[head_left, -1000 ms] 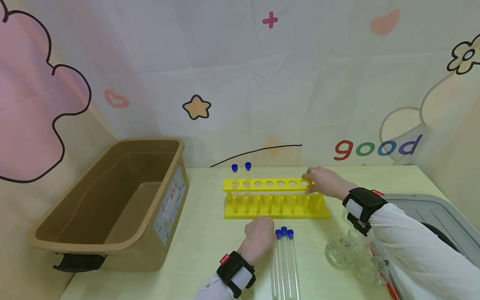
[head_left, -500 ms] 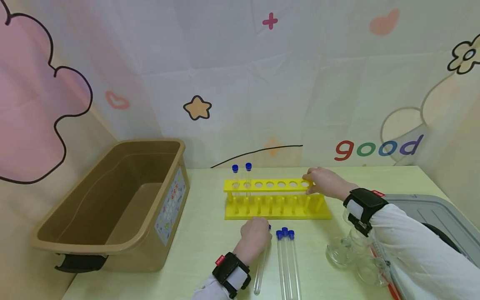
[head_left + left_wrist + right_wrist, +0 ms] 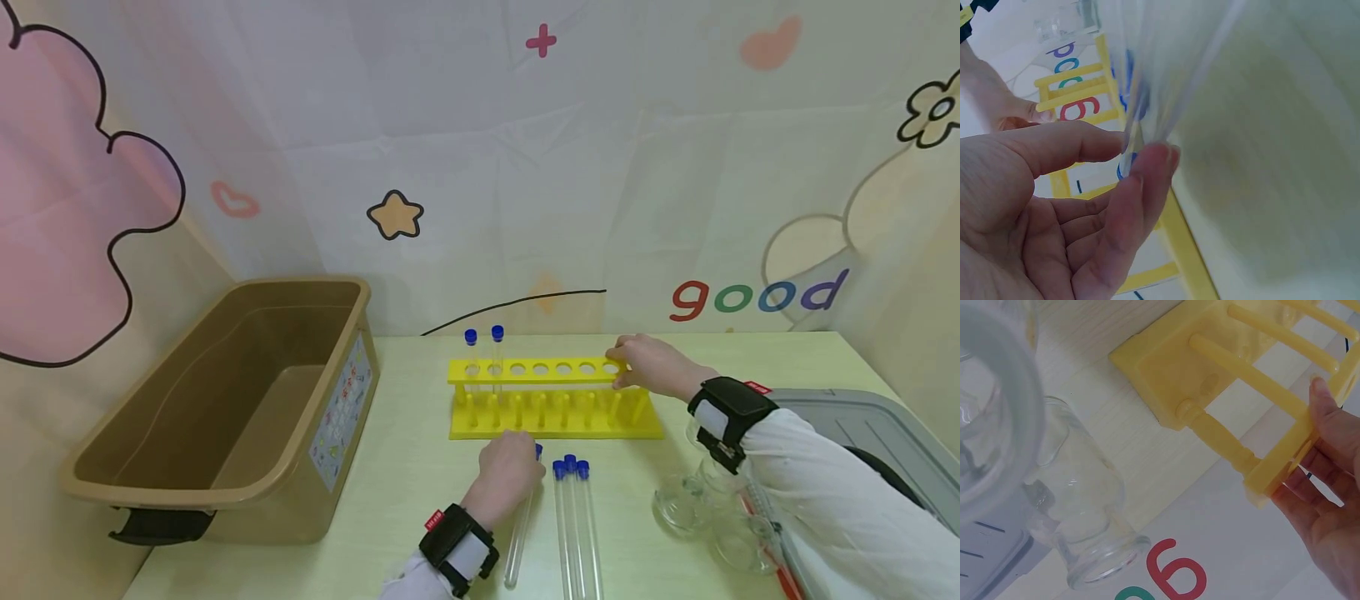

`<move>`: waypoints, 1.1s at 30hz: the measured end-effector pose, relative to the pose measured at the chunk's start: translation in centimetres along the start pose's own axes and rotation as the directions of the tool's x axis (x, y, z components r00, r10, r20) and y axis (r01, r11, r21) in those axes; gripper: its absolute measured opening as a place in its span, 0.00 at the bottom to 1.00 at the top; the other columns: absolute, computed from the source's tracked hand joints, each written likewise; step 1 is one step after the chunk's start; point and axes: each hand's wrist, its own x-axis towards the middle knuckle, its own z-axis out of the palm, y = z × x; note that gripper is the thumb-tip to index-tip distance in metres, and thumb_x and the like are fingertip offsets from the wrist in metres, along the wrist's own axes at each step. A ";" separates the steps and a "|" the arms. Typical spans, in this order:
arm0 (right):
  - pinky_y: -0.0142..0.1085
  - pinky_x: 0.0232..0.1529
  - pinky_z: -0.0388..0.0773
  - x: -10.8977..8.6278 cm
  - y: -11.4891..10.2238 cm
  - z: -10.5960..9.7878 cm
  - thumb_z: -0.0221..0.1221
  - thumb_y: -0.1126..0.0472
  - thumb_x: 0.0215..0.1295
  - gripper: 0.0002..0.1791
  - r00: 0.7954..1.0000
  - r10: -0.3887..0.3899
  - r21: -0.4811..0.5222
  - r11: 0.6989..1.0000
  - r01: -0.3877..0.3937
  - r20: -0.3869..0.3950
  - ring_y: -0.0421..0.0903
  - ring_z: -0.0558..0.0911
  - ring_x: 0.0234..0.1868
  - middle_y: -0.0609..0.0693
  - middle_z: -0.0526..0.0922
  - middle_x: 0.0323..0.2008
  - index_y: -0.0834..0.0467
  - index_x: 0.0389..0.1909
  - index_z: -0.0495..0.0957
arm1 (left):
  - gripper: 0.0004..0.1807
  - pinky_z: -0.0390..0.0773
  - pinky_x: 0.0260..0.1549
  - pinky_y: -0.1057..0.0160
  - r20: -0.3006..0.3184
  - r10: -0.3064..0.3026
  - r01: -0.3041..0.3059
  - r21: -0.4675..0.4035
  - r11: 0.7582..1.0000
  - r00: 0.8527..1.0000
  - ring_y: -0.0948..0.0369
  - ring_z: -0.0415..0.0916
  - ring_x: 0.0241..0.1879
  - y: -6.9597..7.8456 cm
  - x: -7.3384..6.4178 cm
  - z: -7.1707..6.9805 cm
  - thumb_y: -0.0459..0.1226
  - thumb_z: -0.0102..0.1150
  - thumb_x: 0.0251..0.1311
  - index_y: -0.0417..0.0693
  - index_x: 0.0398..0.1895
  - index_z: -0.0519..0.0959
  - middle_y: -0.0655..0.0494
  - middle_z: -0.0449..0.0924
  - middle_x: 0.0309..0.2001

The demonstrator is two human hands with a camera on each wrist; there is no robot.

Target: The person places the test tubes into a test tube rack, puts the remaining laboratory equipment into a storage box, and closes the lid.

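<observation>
Between thumb and fingertips, my left hand [image 3: 510, 471] pinches a clear test tube [image 3: 519, 542] with a blue cap, its lower end slanting toward me. Close up in the left wrist view, that tube rises blurred from the pinch. My right hand [image 3: 652, 364] holds the right end of the top bar of a yellow test tube rack [image 3: 555, 432]; thumb and fingers straddle the bar in the right wrist view. Two capped tubes stand upright in the rack's leftmost holes. Three more blue-capped test tubes [image 3: 576, 533] lie side by side on the table, right of my left hand.
A large brown bin [image 3: 348, 392] stands at the left. Several clear glass vessels [image 3: 678, 504] sit below my right forearm, also near the rack in the right wrist view. Farther right lies a grey plastic lid or tray [image 3: 832, 408]. A printed cloth hangs behind the table.
My left hand has shifted a little to the left, and the tube it pinches now shows, tilted apart from the three lying tubes. My right hand stays on the rack.
</observation>
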 end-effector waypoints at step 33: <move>0.44 0.38 0.72 -0.1 -0.2 -0.1 0.67 0.63 0.46 0.23 1.000 0.009 -0.001 1.000 -0.009 0.003 0.52 0.72 0.33 0.55 0.75 0.33 0.69 0.45 0.77 | 0.18 0.51 0.06 0.71 -0.203 0.035 -0.099 -0.314 0.944 0.978 0.65 0.53 0.05 0.2 0.4 -6.1 0.38 0.58 0.55 0.45 0.11 0.68 0.61 0.55 0.07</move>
